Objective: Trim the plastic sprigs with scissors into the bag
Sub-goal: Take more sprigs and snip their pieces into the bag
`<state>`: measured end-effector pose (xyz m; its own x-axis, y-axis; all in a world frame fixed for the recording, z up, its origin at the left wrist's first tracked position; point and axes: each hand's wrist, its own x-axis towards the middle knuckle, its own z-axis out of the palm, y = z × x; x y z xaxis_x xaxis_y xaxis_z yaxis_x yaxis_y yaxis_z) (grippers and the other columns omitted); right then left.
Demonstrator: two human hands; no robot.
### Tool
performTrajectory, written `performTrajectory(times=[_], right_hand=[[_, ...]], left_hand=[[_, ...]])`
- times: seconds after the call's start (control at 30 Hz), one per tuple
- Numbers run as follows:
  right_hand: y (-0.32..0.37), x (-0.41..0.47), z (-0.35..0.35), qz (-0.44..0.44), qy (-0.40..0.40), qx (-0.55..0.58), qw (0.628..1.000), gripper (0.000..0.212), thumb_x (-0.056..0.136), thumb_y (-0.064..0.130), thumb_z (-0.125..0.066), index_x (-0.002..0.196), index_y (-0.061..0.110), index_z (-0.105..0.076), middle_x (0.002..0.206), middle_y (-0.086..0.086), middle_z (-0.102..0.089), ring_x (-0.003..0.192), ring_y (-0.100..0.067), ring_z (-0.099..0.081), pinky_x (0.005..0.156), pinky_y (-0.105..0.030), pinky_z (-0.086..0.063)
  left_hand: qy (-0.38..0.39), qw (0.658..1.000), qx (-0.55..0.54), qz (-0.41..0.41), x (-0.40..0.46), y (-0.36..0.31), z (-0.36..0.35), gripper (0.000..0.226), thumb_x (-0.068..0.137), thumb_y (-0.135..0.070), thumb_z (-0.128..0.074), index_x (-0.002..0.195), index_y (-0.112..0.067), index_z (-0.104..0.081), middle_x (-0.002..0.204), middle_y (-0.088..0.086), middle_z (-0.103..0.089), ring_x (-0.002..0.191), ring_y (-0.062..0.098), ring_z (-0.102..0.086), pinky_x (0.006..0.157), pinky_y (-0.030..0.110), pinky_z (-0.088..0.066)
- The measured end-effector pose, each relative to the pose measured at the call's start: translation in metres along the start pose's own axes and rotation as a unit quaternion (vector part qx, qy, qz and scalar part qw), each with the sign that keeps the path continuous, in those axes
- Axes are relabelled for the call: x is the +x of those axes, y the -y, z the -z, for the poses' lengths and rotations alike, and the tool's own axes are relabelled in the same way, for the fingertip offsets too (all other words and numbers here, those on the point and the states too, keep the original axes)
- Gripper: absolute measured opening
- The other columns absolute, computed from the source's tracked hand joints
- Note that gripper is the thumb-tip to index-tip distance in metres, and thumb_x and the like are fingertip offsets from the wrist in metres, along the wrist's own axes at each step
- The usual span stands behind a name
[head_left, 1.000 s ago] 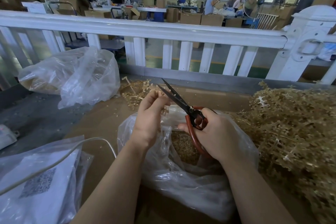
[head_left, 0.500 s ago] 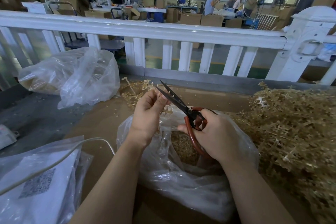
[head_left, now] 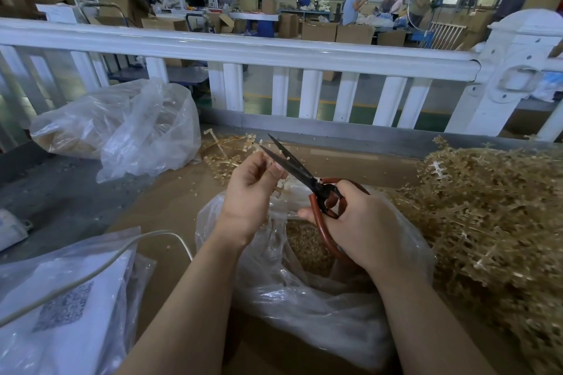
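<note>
My right hand (head_left: 362, 222) grips red-handled scissors (head_left: 304, 176) with dark blades slightly parted, pointing up and left. My left hand (head_left: 253, 189) pinches a small tan plastic sprig (head_left: 278, 189) right beside the blades. Both hands hover over an open clear plastic bag (head_left: 304, 307) that holds a layer of small tan cut pieces (head_left: 304, 246). A big heap of uncut tan sprigs (head_left: 493, 216) lies to the right of the bag.
A brown cardboard sheet (head_left: 170, 207) covers the table. A second clear bag (head_left: 122, 131) sits at the back left, with loose sprigs (head_left: 225, 152) beside it. A bag with a white label and a cable (head_left: 61, 298) lies front left. A white railing (head_left: 274, 52) runs behind.
The scissor blades have narrowed around the sprig, and my left hand has shifted slightly with it. The bags and the heap stay put.
</note>
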<state>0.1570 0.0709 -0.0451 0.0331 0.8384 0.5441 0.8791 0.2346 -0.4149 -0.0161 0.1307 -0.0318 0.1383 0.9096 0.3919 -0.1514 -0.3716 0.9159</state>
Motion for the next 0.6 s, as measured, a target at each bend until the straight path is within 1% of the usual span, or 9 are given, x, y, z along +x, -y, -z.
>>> performTrajectory(times=[0.07, 0.13, 0.3, 0.43, 0.5, 0.6], right_hand=[[0.0011, 0.0010, -0.0002, -0.005, -0.004, -0.002, 1.000, 0.072, 0.071, 0.088, -0.043, 0.097, 0.024, -0.065, 0.082, 0.021, -0.058, 0.070, -0.001, -0.057, 0.062, -0.010, -0.043], [0.0022, 0.0018, -0.0004, -0.010, -0.004, -0.001, 1.000, 0.072, 0.070, 0.088, -0.042, 0.097, 0.025, -0.064, 0.084, 0.021, -0.058, 0.072, -0.002, -0.057, 0.062, -0.008, -0.039], [0.0027, 0.0009, 0.0006, -0.003, -0.012, 0.003, 1.000, 0.074, 0.072, 0.090, -0.040, 0.093, 0.024, -0.066, 0.079, 0.019, -0.061, 0.067, 0.000, -0.058, 0.059, -0.010, -0.044], [0.0022, 0.0003, -0.0008, -0.004, -0.004, 0.008, 1.000, 0.069, 0.073, 0.088, -0.045, 0.092, 0.025, -0.066, 0.075, 0.020, -0.060, 0.064, 0.005, -0.056, 0.058, -0.007, -0.040], [0.0025, -0.0002, 0.0000, -0.004, -0.005, 0.005, 1.000, 0.064, 0.074, 0.085, -0.049, 0.091, 0.025, -0.067, 0.070, 0.023, -0.056, 0.061, 0.008, -0.054, 0.055, -0.005, -0.039], [0.0030, -0.0010, 0.0024, 0.006, -0.017, -0.006, 1.000, 0.057, 0.076, 0.079, -0.056, 0.085, 0.024, -0.067, 0.064, 0.029, -0.043, 0.055, 0.011, -0.046, 0.055, -0.004, -0.038]], left_hand=[[0.009, 1.000, 0.010, 0.006, -0.0004, 0.0000, -0.0018, 0.014, 0.098, 0.001, -0.051, 0.088, -0.002, -0.061, 0.082, 0.016, -0.059, 0.077, 0.024, -0.053, 0.070, 0.033, -0.045], [0.016, 1.000, 0.020, 0.008, -0.0009, -0.0005, -0.0028, 0.013, 0.097, 0.002, -0.051, 0.089, -0.002, -0.061, 0.083, 0.018, -0.056, 0.076, 0.026, -0.051, 0.069, 0.035, -0.044], [0.020, 0.999, 0.025, 0.010, -0.0010, -0.0020, -0.0025, 0.013, 0.096, 0.003, -0.051, 0.089, -0.001, -0.061, 0.083, 0.017, -0.057, 0.075, 0.022, -0.052, 0.065, 0.024, -0.045], [0.022, 0.999, 0.021, 0.014, 0.0006, 0.0002, -0.0025, 0.012, 0.096, 0.002, -0.051, 0.092, 0.012, -0.057, 0.086, 0.018, -0.056, 0.078, 0.023, -0.050, 0.070, 0.026, -0.044], [0.019, 1.000, 0.018, 0.013, 0.0008, 0.0003, -0.0027, 0.014, 0.096, 0.002, -0.051, 0.093, 0.016, -0.055, 0.085, 0.017, -0.053, 0.077, 0.020, -0.048, 0.069, 0.021, -0.043], [0.017, 1.000, 0.009, 0.014, 0.0000, -0.0017, -0.0025, 0.015, 0.096, 0.002, -0.050, 0.094, 0.016, -0.055, 0.083, 0.015, -0.052, 0.076, 0.017, -0.049, 0.068, 0.017, -0.044]])
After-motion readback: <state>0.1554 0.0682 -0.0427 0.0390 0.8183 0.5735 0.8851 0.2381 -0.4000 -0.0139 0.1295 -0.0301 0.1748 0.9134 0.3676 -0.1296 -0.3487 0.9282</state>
